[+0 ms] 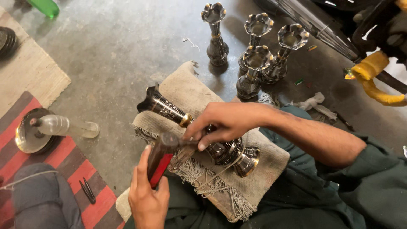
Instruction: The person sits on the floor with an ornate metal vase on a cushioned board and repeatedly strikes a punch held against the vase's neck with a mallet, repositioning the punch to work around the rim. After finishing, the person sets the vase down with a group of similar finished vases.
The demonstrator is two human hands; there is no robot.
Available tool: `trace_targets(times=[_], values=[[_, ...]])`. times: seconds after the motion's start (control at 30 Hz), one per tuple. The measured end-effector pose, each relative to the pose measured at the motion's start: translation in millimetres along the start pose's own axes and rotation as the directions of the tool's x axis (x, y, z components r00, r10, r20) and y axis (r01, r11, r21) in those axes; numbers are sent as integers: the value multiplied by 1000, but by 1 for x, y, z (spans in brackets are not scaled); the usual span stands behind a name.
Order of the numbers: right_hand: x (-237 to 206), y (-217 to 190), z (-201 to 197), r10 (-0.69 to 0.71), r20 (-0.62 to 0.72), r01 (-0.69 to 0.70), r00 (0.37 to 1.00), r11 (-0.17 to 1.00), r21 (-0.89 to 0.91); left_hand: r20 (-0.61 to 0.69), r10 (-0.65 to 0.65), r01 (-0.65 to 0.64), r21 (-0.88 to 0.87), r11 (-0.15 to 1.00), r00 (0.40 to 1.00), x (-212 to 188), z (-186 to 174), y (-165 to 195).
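Observation:
A dark engraved metal vase (pixel 165 108) with a brass band and flared foot lies on its side on a frayed beige cloth pad (pixel 190 87) over my lap. My right hand (pixel 224 123) reaches in from the right and rests on the vase's middle, pinching a small blurred metal tool (pixel 183 153) against it. My left hand (pixel 148 197) comes up from below and grips a hammer (pixel 161 159) with a dark and red handle. The hammer's head is just left of the small tool.
Several similar vases (pixel 254 59) stand upright on the concrete floor behind the pad. A clear bottle (pixel 63 126) lies across a round metal dish (pixel 27 138) on a red striped mat. Another person's knee (pixel 42 195) is at the lower left. Black tweezers (pixel 87 189) lie on the mat.

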State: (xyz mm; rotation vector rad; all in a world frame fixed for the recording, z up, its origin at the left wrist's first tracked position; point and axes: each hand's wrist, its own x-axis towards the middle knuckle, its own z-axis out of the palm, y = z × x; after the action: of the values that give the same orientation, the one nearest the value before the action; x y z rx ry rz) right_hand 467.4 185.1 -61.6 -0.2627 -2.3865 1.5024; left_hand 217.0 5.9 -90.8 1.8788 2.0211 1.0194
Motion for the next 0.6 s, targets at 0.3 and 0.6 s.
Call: trace_targets(times=[0.3, 0.6], values=[[-81, 70, -4, 310, -752, 155, 581, 866, 476, 386, -329, 400, -118, 909, 862, -95, 53, -73], [-121, 136, 30, 185, -979, 366, 82, 908, 202, 654, -158, 321, -137, 937, 740, -145, 95, -60]])
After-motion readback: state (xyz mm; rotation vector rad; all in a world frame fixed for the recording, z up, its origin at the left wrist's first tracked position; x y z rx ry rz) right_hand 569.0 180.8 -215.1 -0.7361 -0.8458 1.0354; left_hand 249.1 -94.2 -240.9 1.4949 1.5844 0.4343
